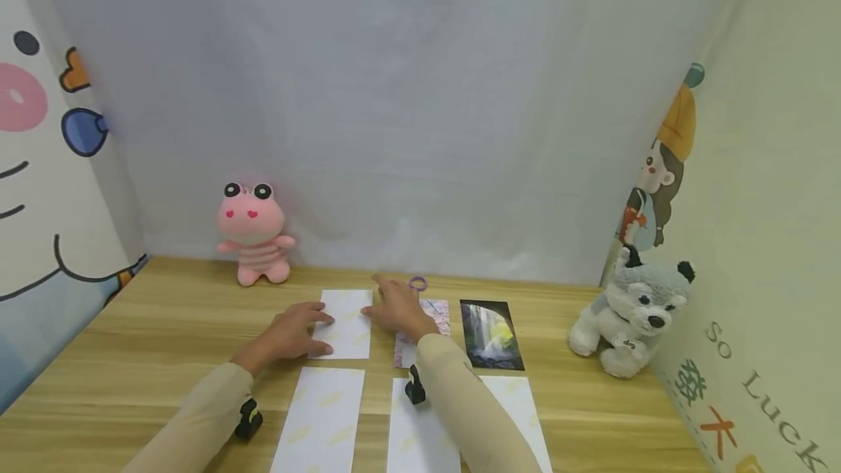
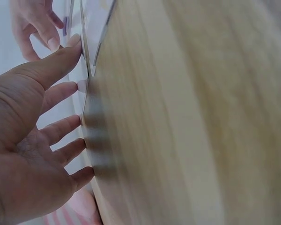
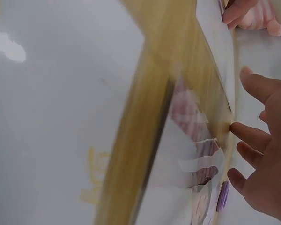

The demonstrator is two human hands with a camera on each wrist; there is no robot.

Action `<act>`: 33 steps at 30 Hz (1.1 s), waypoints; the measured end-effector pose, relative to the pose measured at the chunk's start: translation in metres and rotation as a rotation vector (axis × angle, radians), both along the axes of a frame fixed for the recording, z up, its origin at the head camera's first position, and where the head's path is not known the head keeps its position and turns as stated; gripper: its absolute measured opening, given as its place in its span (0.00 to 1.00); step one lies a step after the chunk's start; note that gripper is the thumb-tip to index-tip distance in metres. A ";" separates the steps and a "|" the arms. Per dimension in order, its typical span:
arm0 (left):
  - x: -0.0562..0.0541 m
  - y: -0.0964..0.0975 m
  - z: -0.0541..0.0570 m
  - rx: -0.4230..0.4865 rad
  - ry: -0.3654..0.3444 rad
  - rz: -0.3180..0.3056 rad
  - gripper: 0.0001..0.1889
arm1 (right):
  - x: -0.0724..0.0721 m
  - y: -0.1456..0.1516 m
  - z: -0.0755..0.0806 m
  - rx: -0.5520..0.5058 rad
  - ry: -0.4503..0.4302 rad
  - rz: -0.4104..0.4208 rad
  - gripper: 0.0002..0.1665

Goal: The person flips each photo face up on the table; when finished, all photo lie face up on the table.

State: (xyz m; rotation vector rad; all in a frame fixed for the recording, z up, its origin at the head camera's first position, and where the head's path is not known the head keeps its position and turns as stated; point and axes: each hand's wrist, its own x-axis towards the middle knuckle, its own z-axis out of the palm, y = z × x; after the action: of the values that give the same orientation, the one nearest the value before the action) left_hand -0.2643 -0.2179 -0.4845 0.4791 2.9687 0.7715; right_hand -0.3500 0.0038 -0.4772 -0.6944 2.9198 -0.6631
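Note:
A white sheet [image 1: 346, 341] with faint yellow marks lies on the wooden table in the back row. My left hand [image 1: 292, 331] rests its spread fingertips on the sheet's left side and the table beside it; the left wrist view shows the thumb [image 2: 61, 63] at the edge. My right hand [image 1: 396, 306] reaches to the sheet's right edge, its fingers apart. Beneath that hand and forearm, a pinkish picture print [image 1: 436, 312] is partly covered. In the right wrist view the fingers of this hand [image 3: 271, 145] are loosely spread and grip nothing.
A waterfall photo [image 1: 489, 334] lies to the right. Nearer me are several white sheets [image 1: 320, 414], one partly under my right sleeve. A purple ring [image 1: 418, 283] sits behind the prints. A pink plush toy [image 1: 252, 232] and a grey plush dog [image 1: 634, 312] stand at the sides.

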 end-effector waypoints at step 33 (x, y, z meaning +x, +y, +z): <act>-0.002 0.005 0.005 -0.010 -0.047 0.026 0.28 | -0.003 -0.019 0.003 -0.638 -0.164 -0.099 0.38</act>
State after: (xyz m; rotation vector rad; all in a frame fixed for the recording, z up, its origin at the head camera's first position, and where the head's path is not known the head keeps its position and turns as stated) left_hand -0.2665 -0.2126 -0.4798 0.4163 2.9396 0.7595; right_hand -0.3530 -0.0149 -0.4741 -0.4959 2.5877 -1.6080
